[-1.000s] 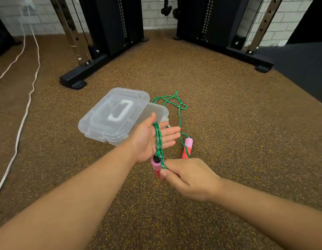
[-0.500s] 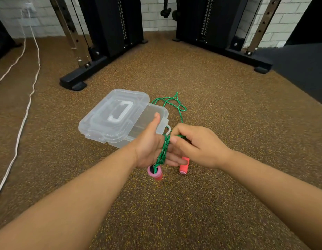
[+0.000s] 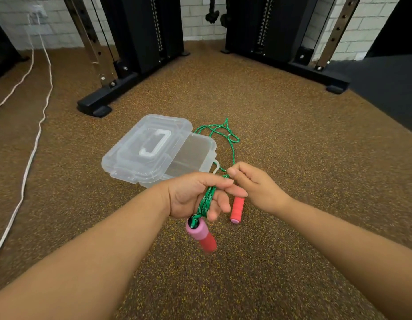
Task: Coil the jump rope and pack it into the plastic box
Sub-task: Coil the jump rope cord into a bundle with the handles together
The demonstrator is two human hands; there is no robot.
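Left grip (image 3: 195, 197) closed round green rope turns (image 3: 206, 202), pink handle (image 3: 200, 234) dangling below; right grip (image 3: 251, 185) pinches the strand alongside, slack beyond by the open plastic box (image 3: 195, 155) on the floor: mid-coiling, next wrap needs slack drawn in.

Single head-worn wide-angle view, looking forward and down over both forearms. Close on the hands at frame centre; speckled brown rubber floor (image 3: 292, 158) fills most of it, black gym machine frames (image 3: 142, 31) along top edge.
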